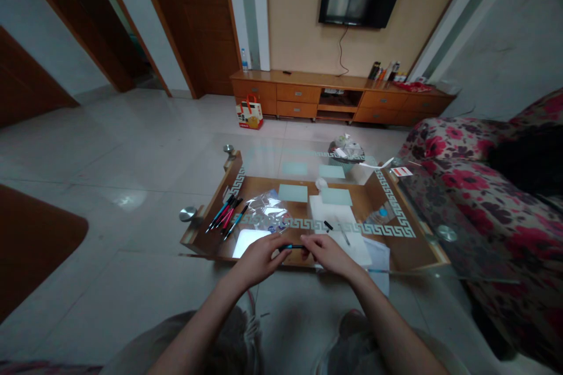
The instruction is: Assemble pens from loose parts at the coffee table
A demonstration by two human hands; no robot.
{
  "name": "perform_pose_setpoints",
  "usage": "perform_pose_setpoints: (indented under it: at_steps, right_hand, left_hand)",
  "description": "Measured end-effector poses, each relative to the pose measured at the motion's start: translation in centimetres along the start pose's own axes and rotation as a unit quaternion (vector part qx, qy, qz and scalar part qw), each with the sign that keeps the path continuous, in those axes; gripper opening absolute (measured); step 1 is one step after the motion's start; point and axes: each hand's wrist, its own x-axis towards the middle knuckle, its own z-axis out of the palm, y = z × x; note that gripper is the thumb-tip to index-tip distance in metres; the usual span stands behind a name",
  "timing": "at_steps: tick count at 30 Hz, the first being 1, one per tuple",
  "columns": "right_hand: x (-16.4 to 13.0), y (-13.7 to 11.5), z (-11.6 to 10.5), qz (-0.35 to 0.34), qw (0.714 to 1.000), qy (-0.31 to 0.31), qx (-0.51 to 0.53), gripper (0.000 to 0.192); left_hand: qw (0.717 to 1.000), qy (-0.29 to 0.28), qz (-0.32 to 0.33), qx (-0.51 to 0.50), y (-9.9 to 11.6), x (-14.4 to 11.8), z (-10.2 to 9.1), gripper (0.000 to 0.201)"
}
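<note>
Teal-barrelled pen with black ends (pixel 291 246) lies crosswise, long axis left-right, gripped between my left hand (pixel 259 258) and right hand (pixel 328 255), both curled shut on its ends above the near edge of the glass-topped wooden coffee table (pixel 396 228). One loose black cap (pixel 328 225) beyond. About five pens (pixel 225 215) bundled far left. Four pale green pads (pixel 292 193). No writing readable.
</note>
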Motion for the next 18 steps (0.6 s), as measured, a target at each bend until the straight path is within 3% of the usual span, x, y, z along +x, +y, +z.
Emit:
perform_pose_setpoints:
  at_steps: [3,7,11,15,18]
  right_hand:
    - [0.05,0.39,0.1,-0.001,1.0,-0.005,-0.021,0.054]
    - [0.08,0.38,0.33,-0.022,0.999,0.034,-0.007,0.028]
    - [0.17,0.17,0.45,-0.025,0.997,0.066,0.014,0.034]
    - [0.14,0.17,0.28,-0.021,0.999,0.044,-0.022,0.043]
    - [0.08,0.12,0.29,-0.026,0.998,0.062,-0.011,0.028]
  left_hand:
    - [1.0,0.001,0.008,0.025,-0.16,-0.08,0.09,0.027]
    - [0.999,0.003,0.015,0.032,-0.2,-0.11,0.06,0.025]
    - [0.999,0.012,0.017,0.036,-0.12,-0.07,0.08,0.026]
    - [0.999,0.022,0.018,0.034,-0.03,-0.03,-0.03,0.027]
    - [0.999,0.018,0.009,0.033,-0.02,-0.02,-0.12,0.028]
